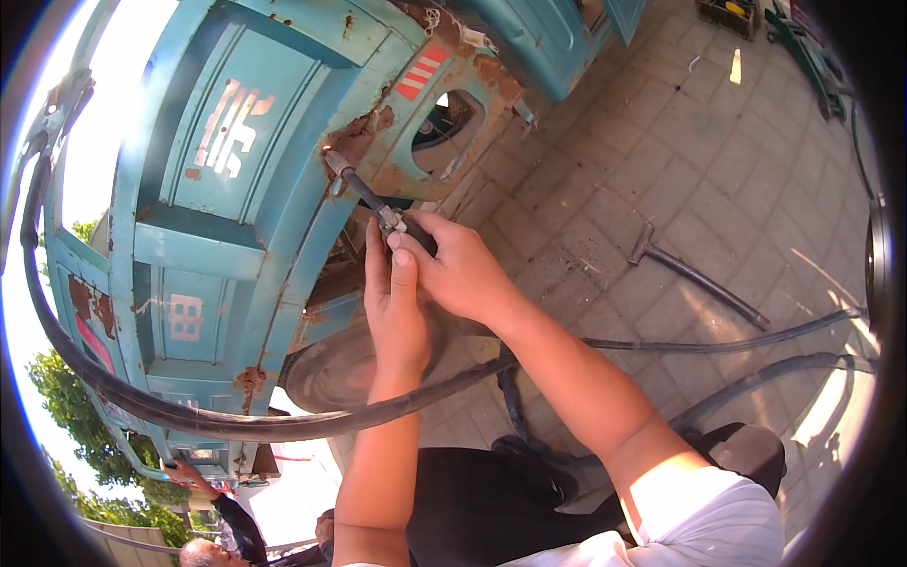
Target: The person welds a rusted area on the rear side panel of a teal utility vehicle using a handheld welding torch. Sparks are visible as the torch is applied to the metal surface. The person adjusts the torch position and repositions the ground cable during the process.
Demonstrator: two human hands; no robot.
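Observation:
My left hand (pixel 397 293) and my right hand (pixel 448 260) are both closed on a dark tool (pixel 368 192) with a metal fitting near my fingers. Its pale tip (pixel 333 156) reaches a rusty patch (pixel 363 128) on a teal vehicle panel (pixel 275 202), where a small bright spot shows at the end. The panel carries rust streaks, white markings and red stripes. An oval opening (pixel 452 132) lies right of the tip. A thick black hose (pixel 265 425) crosses the picture over my left forearm.
More hoses (pixel 718 338) cross the paved ground (pixel 652 161) at the right, below a T-shaped metal bar (pixel 699 282). A green jack-like tool (pixel 803 66) and a tool crate (pixel 726 14) sit at the upper right. A co-worker (pixel 213 529) reaches up to the vehicle at the lower left.

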